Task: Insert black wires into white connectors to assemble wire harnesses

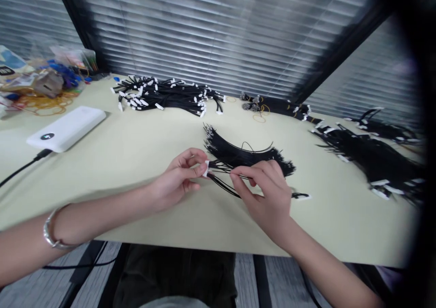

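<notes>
My left hand (185, 174) pinches a small white connector (206, 168) between thumb and fingers. Several thin black wires run rightward out of that connector. My right hand (265, 187) has thumb and index finger closed on a black wire (235, 171) a short way from the connector. Another white connector (303, 196) lies at the far end of the wires, just past my right hand. Behind both hands rests a loose bundle of cut black wires (238, 151) with metal-tipped ends, partly hidden by my right hand.
At the back lies a pile of black cables with white connectors (166, 94). More wire bundles (371, 158) lie on the right. To the left are a white power bank (66, 128) with a black cable, rubber bands (47, 103) and plastic bags (73, 56). Window blinds stand behind the table.
</notes>
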Demonstrator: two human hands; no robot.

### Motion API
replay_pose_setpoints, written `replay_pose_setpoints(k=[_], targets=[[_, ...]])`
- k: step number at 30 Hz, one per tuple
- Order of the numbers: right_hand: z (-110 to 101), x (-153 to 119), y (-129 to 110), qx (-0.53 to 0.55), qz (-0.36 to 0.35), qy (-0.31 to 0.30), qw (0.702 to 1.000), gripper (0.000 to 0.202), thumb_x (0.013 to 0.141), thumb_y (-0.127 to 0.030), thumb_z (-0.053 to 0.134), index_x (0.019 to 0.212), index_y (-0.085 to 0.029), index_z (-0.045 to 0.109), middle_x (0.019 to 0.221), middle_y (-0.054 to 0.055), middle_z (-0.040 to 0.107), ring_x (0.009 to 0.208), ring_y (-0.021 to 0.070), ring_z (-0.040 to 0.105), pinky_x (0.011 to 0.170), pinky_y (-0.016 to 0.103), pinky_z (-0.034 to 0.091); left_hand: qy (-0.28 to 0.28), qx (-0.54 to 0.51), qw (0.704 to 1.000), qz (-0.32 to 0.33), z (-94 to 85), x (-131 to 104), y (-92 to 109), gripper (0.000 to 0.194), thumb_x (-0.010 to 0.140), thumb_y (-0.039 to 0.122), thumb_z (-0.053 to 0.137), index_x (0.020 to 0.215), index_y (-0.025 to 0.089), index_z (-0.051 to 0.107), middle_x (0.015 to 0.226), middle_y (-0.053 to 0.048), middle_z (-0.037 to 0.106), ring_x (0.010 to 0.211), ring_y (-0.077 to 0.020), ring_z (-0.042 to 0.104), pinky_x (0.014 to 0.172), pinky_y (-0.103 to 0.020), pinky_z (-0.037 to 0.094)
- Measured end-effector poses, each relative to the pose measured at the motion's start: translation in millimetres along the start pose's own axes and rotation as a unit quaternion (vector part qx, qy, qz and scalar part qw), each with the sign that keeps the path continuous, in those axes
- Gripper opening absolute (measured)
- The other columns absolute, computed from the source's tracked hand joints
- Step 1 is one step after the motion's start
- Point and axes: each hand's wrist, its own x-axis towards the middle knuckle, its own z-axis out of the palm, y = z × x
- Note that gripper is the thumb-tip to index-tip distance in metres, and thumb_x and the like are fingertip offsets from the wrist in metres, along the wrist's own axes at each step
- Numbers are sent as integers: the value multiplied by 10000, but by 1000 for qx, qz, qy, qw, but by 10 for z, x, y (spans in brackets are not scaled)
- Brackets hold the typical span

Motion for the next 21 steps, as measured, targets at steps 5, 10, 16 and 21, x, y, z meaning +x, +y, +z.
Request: replay_pose_setpoints(k=[5,10,16,21], targets=[[-4,-25,-15,-40,-29,14,999,173,772,-92,620,870,-233,596,669,-15,547,606,115,471,611,292,379,-3,-3,1000,-1,2,-8,8,189,737,188,691,894,205,588,803,21,556,663,-67,556,378,-73,397],[-18,-17,-29,-40,-33,19,998,184,764,-80,627,873,-222,587,657,-18,542,595,110,475,617,297,380,-15,-5,1000,2,-2,-1,7,179,756,163,668,909,207,585,754,33,535,654,-63,573,376,-65,400],[-20,-27,-32,-41,-28,24,998,199,759,-83,634,884,-231,585,663,-19,562,611,122,504,611,307,383,-19,-5,1000,0,-11,5,11,176,766,148,656,915,209,586,739,39,533,654,-62,589,375,-63,402],[-16,-32,-32,-42,-29,21,998,213,759,-81,638,889,-239,578,661,-20,561,615,122,498,613,305,388,-14,-11,1000,-2,-11,9,8,195,743,156,678,911,210,595,725,38,551,643,-68,594,368,-70,394]])
